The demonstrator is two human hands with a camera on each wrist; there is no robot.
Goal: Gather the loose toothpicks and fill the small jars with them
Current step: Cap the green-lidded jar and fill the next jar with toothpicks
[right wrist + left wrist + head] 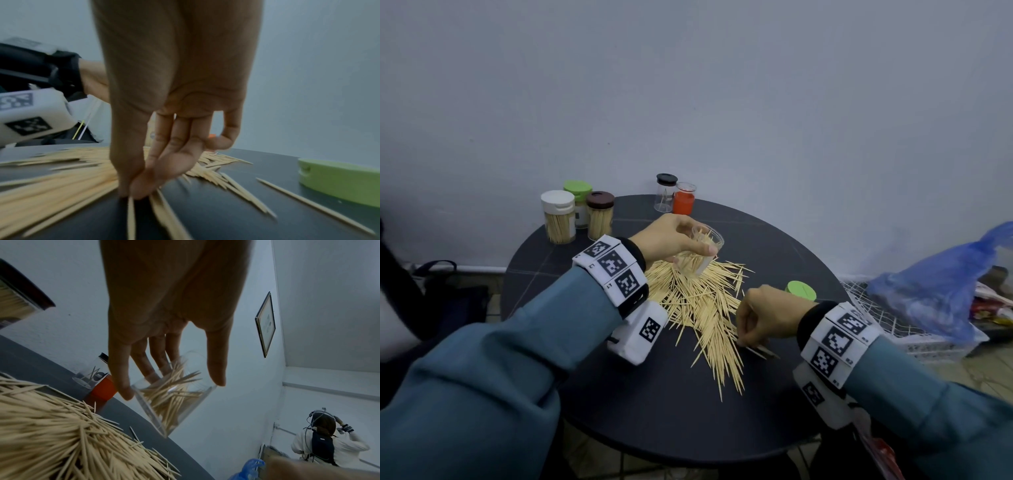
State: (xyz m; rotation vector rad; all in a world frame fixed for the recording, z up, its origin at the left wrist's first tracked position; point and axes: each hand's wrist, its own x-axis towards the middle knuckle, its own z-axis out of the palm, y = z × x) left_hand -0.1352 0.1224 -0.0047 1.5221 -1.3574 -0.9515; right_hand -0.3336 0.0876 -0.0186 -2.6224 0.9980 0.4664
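Round dark table (619, 394); the near half is bare, the wall lies close behind the far rim.

A heap of loose toothpicks (702, 305) is spread across the table's middle, most sticks fanned with long axes running from the far side toward the near edge, tips toward the viewer at the near end.

A clear open jar (703, 253) is held over the far end of the heap, tilted, mouth up and away, base down toward the sticks. It is partly filled; the sticks inside lie along its length, tips poking past the rim. It is gripped by the left hand (671, 240), fingers and thumb curled round its wall.

The right hand (767, 317) is lowered at the heap's right edge, thumb and fingertips (141, 186) pinched together on a few toothpicks against the tabletop.

A green lid (801, 291) lies flat just behind the right hand, near the right rim.

Three capped, filled jars (578, 216) are grouped at the far left edge; a black-capped clear jar (666, 193) and an orange jar (684, 198) stand at the far rim.
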